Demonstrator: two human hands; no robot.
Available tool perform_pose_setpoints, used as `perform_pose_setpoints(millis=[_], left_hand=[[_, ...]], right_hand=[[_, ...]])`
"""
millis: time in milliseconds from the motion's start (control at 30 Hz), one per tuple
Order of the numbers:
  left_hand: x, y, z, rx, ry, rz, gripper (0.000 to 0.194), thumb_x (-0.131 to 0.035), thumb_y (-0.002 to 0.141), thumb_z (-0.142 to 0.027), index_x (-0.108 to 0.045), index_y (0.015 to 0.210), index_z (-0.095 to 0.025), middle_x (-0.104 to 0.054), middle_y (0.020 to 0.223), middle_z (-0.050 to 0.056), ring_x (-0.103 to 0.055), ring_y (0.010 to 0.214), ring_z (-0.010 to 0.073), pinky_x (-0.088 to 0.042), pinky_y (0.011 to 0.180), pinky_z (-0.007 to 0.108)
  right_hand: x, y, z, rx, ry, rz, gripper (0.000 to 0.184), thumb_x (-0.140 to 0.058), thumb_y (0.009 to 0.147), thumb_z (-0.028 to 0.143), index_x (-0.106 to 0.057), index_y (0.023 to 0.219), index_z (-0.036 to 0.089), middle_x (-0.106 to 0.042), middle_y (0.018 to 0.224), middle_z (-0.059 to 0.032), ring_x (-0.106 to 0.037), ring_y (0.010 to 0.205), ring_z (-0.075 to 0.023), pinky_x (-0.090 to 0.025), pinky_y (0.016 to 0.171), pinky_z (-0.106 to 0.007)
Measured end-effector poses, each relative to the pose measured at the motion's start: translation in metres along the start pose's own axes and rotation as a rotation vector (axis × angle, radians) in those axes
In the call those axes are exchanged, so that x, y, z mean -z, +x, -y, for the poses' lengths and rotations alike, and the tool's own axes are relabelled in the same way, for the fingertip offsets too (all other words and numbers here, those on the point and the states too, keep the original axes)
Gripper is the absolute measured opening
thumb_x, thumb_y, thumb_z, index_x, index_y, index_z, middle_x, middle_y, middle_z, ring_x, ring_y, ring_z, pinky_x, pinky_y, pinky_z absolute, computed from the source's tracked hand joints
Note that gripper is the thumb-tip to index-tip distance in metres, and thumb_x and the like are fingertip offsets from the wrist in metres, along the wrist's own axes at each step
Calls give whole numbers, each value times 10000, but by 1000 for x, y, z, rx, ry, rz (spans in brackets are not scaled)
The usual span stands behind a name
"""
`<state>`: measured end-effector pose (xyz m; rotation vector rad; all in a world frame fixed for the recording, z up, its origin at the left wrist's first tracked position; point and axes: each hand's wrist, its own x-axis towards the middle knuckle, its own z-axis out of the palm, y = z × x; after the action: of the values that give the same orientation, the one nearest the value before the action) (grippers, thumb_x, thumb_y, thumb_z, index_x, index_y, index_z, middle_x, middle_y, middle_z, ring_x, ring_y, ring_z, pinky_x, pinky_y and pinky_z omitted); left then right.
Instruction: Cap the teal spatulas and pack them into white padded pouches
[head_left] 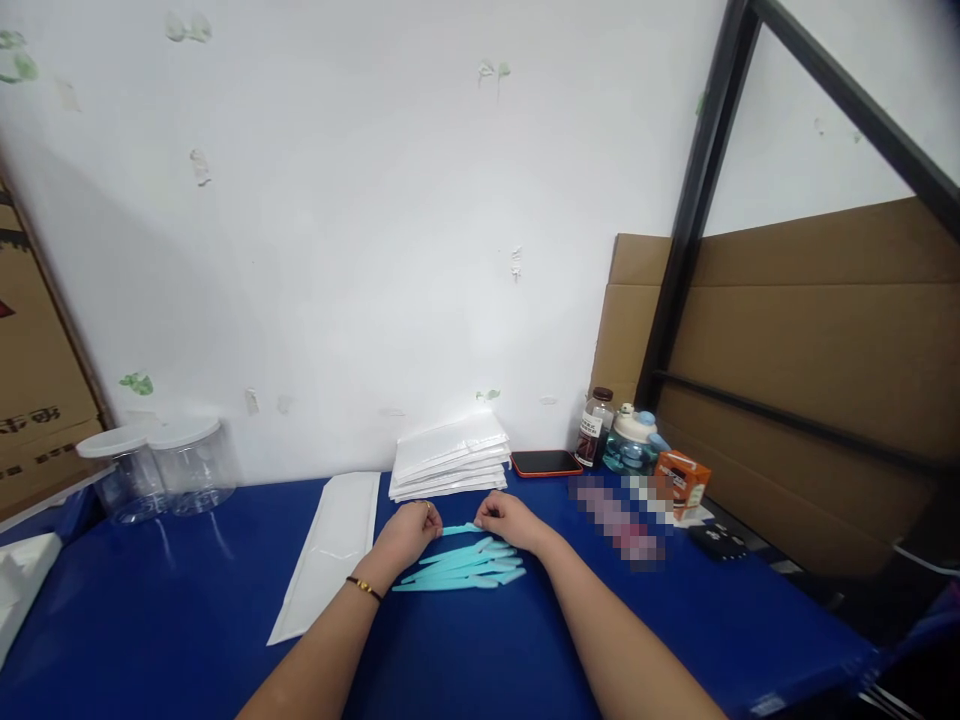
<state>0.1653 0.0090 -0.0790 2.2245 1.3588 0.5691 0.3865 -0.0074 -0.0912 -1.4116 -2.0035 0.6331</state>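
My left hand (409, 533) and my right hand (514, 520) pinch the two ends of one turquoise eyebrow razor (455, 530), stretched level between them just above the blue tabletop (465, 660). Closer to me, several more turquoise eyebrow razors (454, 573) lie in a loose, fanned pile, their wider ends mostly towards the right. A long white padded envelope (330, 560) lies flat to the left of my left hand. Behind my hands sits a stack of white padded envelopes (450, 458).
Two clear lidded jars (193, 470) stand at the back left. Towards the back right are a phone (546, 463), a brown-capped bottle (592, 432), a teal water bottle (631, 445), an orange box (680, 485) and a black object (718, 541). A black metal frame (679, 270) rises at right.
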Motion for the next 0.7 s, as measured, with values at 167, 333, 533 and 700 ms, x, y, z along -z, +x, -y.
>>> perform_pose_setpoints(millis=[167,333,533,700], left_hand=[[3,4,7,-19,-7,24,156,-464,681,-168,-616,715,-168,-608,672,-3,-520,627,122,-340,564,213],[6,6,18,29,-6,-14,142,-463,711,-197,-602,717,-170,-617,684,2,-544,646,128,-374,587,217],[5,7,15,-38,37,-152,181,-547,707,-254,-622,856,-186,-632,883,36,-562,826,165,-415,734,251],[5,-2,-3,-91,-10,11,263,-524,742,-396,-642,828,-178,-608,777,20,-539,706,139,-409,641,232]], right_hand=[[-1,2,-7,76,-38,12,126,-631,728,294,-668,753,176,-564,825,-12,-507,710,-118,-393,656,-222],[4,2,-17,11,22,-8,125,-636,722,274,-654,713,150,-538,774,-12,-476,615,-100,-385,564,-209],[21,-11,-12,60,24,-64,139,-651,721,271,-678,827,185,-526,846,-14,-485,664,-104,-403,620,-219],[25,-18,-3,152,73,169,235,-726,656,325,-702,862,215,-531,863,-16,-524,751,-129,-422,648,-214]])
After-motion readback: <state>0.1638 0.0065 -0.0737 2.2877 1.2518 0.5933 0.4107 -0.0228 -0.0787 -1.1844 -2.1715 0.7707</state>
